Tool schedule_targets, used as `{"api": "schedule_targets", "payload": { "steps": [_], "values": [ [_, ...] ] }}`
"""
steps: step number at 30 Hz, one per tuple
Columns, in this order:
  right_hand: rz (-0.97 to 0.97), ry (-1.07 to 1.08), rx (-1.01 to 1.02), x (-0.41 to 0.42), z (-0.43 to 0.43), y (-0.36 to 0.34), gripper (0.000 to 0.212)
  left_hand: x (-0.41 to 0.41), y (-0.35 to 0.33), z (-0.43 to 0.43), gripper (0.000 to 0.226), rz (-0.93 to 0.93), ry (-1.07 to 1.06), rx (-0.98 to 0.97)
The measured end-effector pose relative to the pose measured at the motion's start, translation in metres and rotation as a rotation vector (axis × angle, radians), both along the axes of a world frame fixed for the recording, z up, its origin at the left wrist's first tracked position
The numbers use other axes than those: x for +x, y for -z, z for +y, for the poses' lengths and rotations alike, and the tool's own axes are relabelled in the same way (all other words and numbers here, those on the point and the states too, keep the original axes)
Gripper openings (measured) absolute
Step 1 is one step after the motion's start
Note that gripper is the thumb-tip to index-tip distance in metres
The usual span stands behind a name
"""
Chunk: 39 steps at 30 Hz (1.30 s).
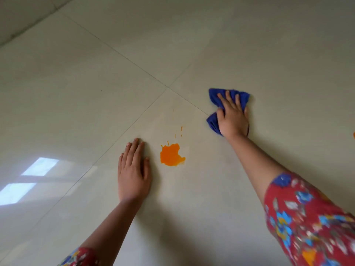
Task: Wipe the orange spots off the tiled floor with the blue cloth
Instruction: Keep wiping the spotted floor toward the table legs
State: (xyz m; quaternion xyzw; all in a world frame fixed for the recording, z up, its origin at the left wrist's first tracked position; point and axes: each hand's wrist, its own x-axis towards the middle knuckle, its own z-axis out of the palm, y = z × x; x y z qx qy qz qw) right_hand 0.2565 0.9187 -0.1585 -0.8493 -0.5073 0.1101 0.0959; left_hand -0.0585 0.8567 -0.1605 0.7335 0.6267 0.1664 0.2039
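Low centre of frame, left hand (133, 173): laid flat on the tiled floor (76, 93), grip open, holding nothing; bracing, by the look of it.
Just right of it, orange spot (172, 155): large, wet-looking, unwiped; close to the left hand but not touching, with small droplets (178, 133) trailing toward the upper right.
Further up and right, right hand (232, 118): pressed palm-down on the blue cloth (214, 94), fingers spread and straight, grip open rather than clenched.
Blue cloth: bunched under the palm, showing past the fingertips and beside the thumb; well apart from the orange spot, up and to its right.
Right edge of frame, second spot (353, 135): only a sliver visible.
Step in hand: probably wiping away from the large blot, not yet reached.
Next move: likely a firm sweep down-left over droplets, then blot, gathering inward to avoid smearing.
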Motion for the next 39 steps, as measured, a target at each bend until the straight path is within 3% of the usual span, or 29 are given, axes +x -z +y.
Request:
{"api": "schedule_targets", "payload": {
  "steps": [2, 6, 9, 11, 13, 16, 18, 22, 25, 27, 29, 32, 35, 37, 39],
  "values": [
    [0.016, -0.055, -0.012, -0.014, 0.044, -0.005, 0.051, 0.0, 0.0, 0.001, 0.05, -0.016, -0.003, 0.0],
    [0.147, -0.514, -0.014, -0.077, 0.084, -0.008, 0.048, 0.0, 0.0, 0.001, 0.049, -0.002, 0.008, 0.007],
    [0.256, -0.831, 0.018, -0.106, 0.049, -0.006, 0.046, -0.001, -0.001, 0.002, 0.048, -0.007, 0.003, 0.015],
    [0.33, -0.922, 0.065, -0.091, 0.012, -0.004, 0.045, -0.001, -0.001, 0.001, 0.047, -0.013, 0.001, 0.014],
    [0.445, -0.811, 0.082, -0.06, -0.009, -0.002, 0.044, 0.0, -0.001, 0.001, 0.047, -0.015, -0.001, 0.012],
    [0.56, -0.443, 0.086, -0.027, -0.002, 0.0, 0.045, 0.001, -0.001, 0.0, 0.047, -0.014, -0.002, 0.019],
    [0.6, -0.35, 0.042, -0.035, 0.013, -0.009, 0.044, 0.0, 0.0, 0.001, 0.047, -0.017, 0.001, 0.025],
    [0.511, -0.572, -0.051, -0.099, 0.005, -0.021, 0.045, -0.002, 0.002, 0.002, 0.047, -0.059, 0.004, 0.044],
    [0.13, -0.865, -0.006, -0.134, -0.053, -0.005, 0.05, -0.002, 0.001, 0.002, 0.048, -0.125, -0.011, 0.057],
    [-0.01, -0.943, 0.023, -0.126, -0.088, 0.004, 0.06, -0.002, 0.0, 0.002, 0.049, -0.16, -0.028, 0.057],
    [-0.1, -0.929, 0.052, -0.096, -0.1, 0.009, 0.062, -0.002, -0.001, 0.001, 0.048, -0.191, -0.032, 0.071],
    [-0.193, -0.555, 0.038, -0.059, -0.071, 0.012, 0.062, -0.001, 0.0, 0.001, 0.049, -0.175, -0.038, 0.062],
    [-0.077, -0.324, -0.025, -0.087, -0.038, 0.007, 0.06, -0.003, 0.002, 0.003, 0.052, -0.153, -0.035, 0.054],
    [-0.05, -0.458, 0.002, -0.128, -0.046, 0.005, 0.058, -0.004, 0.002, 0.005, 0.053, -0.19, -0.037, 0.057],
    [-0.078, -0.731, 0.05, -0.15, -0.09, 0.005, 0.052, -0.006, 0.001, 0.004, 0.053, -0.234, -0.04, 0.061]
  ]
}}
